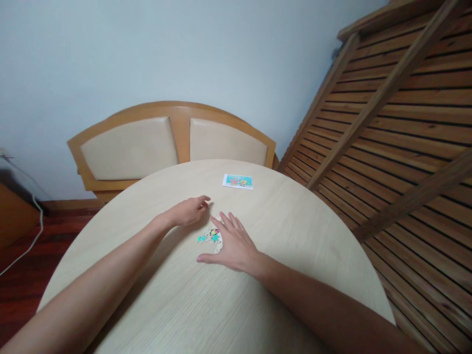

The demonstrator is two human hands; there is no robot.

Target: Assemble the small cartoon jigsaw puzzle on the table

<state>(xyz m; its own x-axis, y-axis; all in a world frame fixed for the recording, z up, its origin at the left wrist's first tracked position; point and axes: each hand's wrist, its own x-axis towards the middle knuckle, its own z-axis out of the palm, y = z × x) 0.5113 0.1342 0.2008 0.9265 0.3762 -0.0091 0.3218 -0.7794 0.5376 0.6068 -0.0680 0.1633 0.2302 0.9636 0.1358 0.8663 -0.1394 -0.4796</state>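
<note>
A small heap of jigsaw puzzle pieces (214, 237), some turquoise and some pale, lies on the round wooden table (295, 236). My right hand (236, 243) is spread around the right side of the heap, thumb toward me and fingers pointing away; it covers part of the pieces. Just beyond the heap, to the left, is my left hand (190, 211), its fingers loosely bent and apart, with nothing visible in them. Farther back on the table lies a printed picture card (238, 181) with cartoon figures on turquoise.
Behind the table stands a wooden headboard (179, 130) with cream panels, against a pale wall (165, 49). A slatted wooden frame (387, 108) leans at the right, close to the table edge. A white cable (39, 226) runs down to the floor at the left.
</note>
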